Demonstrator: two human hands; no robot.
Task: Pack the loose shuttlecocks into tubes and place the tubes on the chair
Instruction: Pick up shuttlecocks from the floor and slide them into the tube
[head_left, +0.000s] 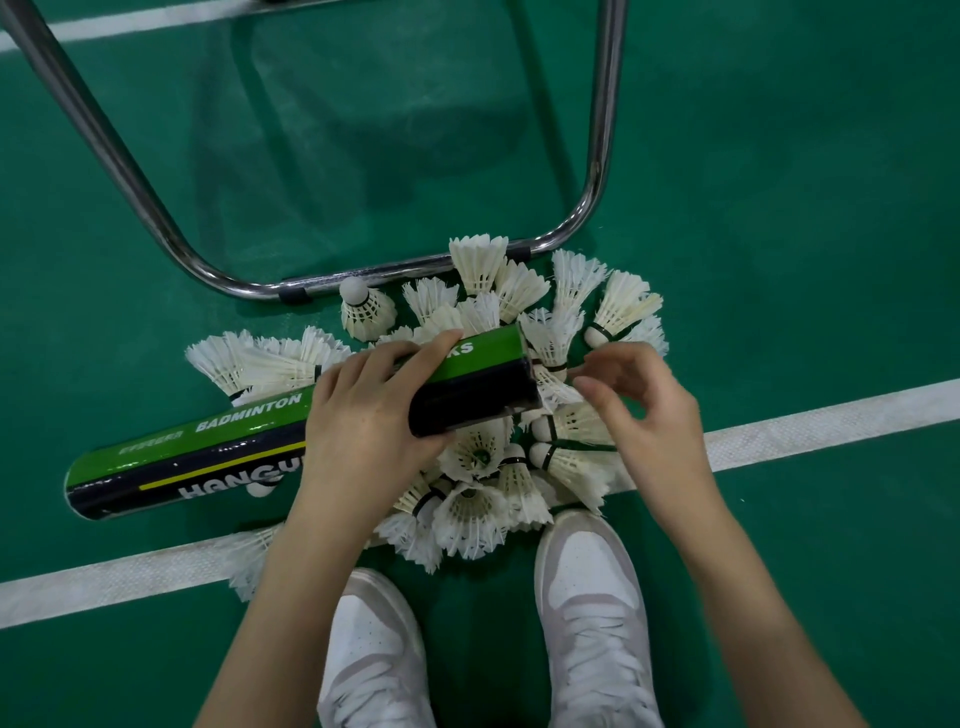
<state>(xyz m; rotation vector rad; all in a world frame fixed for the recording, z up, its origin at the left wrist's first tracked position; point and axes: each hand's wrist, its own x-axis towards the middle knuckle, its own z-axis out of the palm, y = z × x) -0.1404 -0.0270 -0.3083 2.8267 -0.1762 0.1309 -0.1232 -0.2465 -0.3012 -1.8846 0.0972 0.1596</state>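
A long cardboard tube (291, 431) — glossy, green and black, printed with white lettering — is clamped in the left hand (363, 410), fingers wrapped over its top, and is held low over the floor with its open end turned toward the right. At that mouth a shuttlecock (556, 387) is pinched by its feathers between the thumb and fingertips of the right hand (644, 415), just at the rim. A loose pile of shuttlecocks (483, 467) — white feather skirts, rounded cork bases banded in black — is spread beneath and around both hands, across a white painted line (831, 421) on the textured green court floor (779, 208). The bent chrome tube of the chair frame (156, 218) is seen at the far edge of the pile, one shuttlecock (363, 312) lying just beside its rail. Two white lace-up shoes (592, 613) are planted at the pile's near edge.
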